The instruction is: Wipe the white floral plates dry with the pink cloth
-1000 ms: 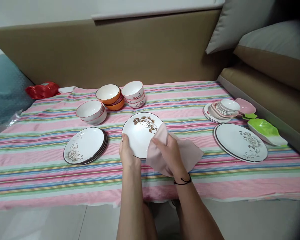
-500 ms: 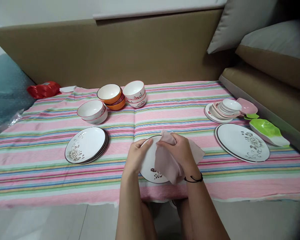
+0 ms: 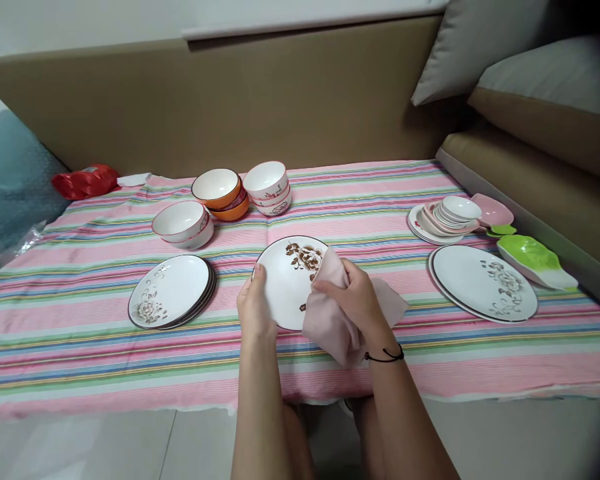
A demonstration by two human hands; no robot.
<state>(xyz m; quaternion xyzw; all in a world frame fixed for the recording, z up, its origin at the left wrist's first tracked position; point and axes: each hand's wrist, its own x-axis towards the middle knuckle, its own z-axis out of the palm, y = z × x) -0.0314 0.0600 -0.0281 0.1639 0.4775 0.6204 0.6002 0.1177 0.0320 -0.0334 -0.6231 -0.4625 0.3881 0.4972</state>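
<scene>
A white plate point(image 3: 285, 287) with a dark rim and brown flowers is held up in front of me, its face toward me. My left hand point(image 3: 256, 303) grips its left edge, thumb on the face and the other fingers behind. At the right side, my right hand point(image 3: 353, 293) clutches a pale pink cloth point(image 3: 333, 327) against the plate's edge. The cloth covers the plate's lower right part, and its loose end spreads out to the right of the hand. Part of the right hand's fingers is hidden by the cloth and plate.
On the striped cloth point(image 3: 105, 360) are stacked plates point(image 3: 173, 287) and stacked bowls point(image 3: 220, 187) to the left. Two oval plates point(image 3: 480, 280), small dishes point(image 3: 460, 210) and a green leaf-shaped dish point(image 3: 530, 257) lie to the right. A red bundle point(image 3: 86, 181) sits far left.
The plate has turned and risen, so its large brown flower now shows at the top. My left hand has shifted left along the rim. The right hand keeps the cloth.
</scene>
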